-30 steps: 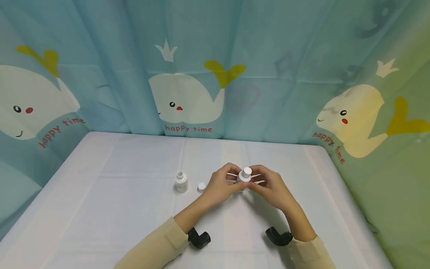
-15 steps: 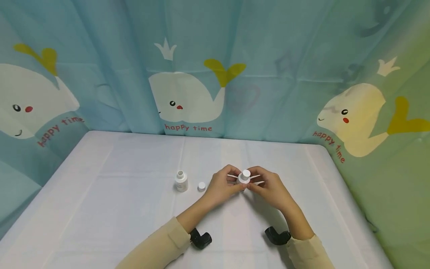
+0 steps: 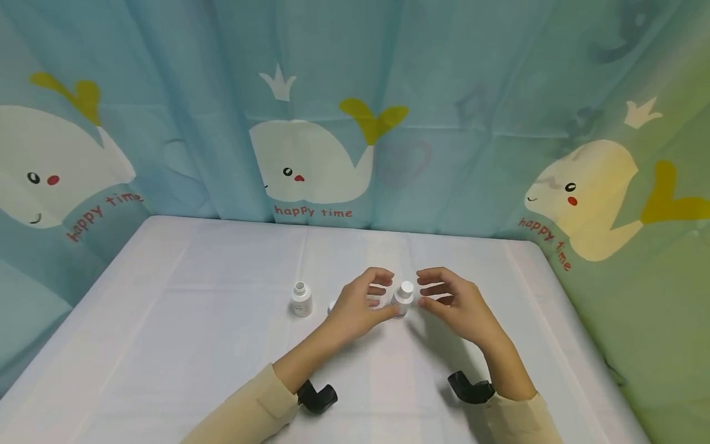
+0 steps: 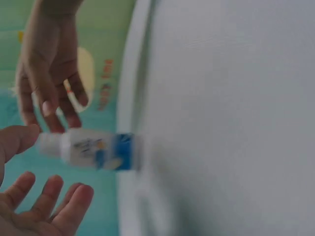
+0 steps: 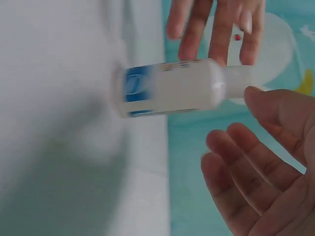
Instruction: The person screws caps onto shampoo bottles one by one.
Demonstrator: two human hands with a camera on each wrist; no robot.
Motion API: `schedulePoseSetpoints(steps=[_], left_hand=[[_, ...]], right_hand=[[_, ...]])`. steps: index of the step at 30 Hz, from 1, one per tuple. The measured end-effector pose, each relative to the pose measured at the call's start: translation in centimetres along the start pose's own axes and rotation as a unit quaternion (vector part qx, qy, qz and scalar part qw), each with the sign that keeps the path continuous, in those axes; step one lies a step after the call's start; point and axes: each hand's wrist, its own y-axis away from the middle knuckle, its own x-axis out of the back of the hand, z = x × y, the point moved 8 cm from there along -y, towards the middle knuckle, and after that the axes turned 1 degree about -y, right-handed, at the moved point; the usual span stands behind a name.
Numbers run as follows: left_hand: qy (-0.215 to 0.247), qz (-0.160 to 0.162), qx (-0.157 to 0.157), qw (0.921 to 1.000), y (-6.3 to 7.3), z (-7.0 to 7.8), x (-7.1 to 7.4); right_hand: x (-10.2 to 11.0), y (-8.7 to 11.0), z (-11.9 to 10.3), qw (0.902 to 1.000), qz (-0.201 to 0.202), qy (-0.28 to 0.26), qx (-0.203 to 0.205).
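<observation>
A small white bottle [image 3: 402,299] with a white cap [image 3: 407,288] stands upright on the table between the two hands. Its blue-and-white label shows in both wrist views. My left hand [image 3: 362,306] is at its left, fingers spread and gently bent, the thumb overlapping the bottle's lower side in the head view. To the right, my right hand [image 3: 456,306] is held apart from it with relaxed fingers. Nothing lies within either hand's grasp. A second white bottle [image 3: 302,300], uncapped, stands farther left. Beside it, a loose white cap [image 3: 331,306] is mostly hidden behind the left hand.
A white cloth covers the table [image 3: 222,345]. Its far edge meets a blue curtain [image 3: 444,185] printed with whales. Black curved devices are worn at the left wrist [image 3: 317,398] and right wrist [image 3: 470,390].
Both hands have let go of the capped bottle and drawn apart, the right hand moving right and the left hand slightly left. The loose cap has become mostly covered by the left hand.
</observation>
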Motion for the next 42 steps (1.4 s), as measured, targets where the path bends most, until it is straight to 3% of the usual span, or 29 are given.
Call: schedulePoseSetpoints(steps=[6,11,18,23,28,34,42], left_hand=[[-0.049,0.035,-0.072,0.9956,2.0,3.0,4.0],[-0.052,0.070,-0.111,0.9900,3.8,4.4,8.2],[-0.067,0.123,-0.106,0.9845,5.0,3.4,13.7],[-0.079,0.131,-0.074,0.9854,5.3,1.7,16.2],[-0.081,0.095,-0.021,0.9920,5.2,-0.6,16.8],[-0.078,0.033,0.016,0.9963,5.1,-2.9,15.9],[-0.069,-0.029,0.055,0.9956,5.1,-5.3,14.2]], right_hand=[[1.0,0.3,-2.7,0.9990,0.021,-0.001,0.040],[-0.2,0.1,-5.6,0.9965,0.000,-0.033,0.077],[-4.2,-1.1,-8.1,0.9913,-0.068,-0.065,0.093],[-7.5,-2.5,-8.6,0.9897,-0.109,-0.032,0.088],[-10.3,-3.5,-8.6,0.9871,-0.103,0.063,0.105],[-13.4,-4.3,-7.8,0.9659,-0.098,0.208,0.119],[-16.1,-4.4,-6.1,0.9485,-0.177,0.245,0.095]])
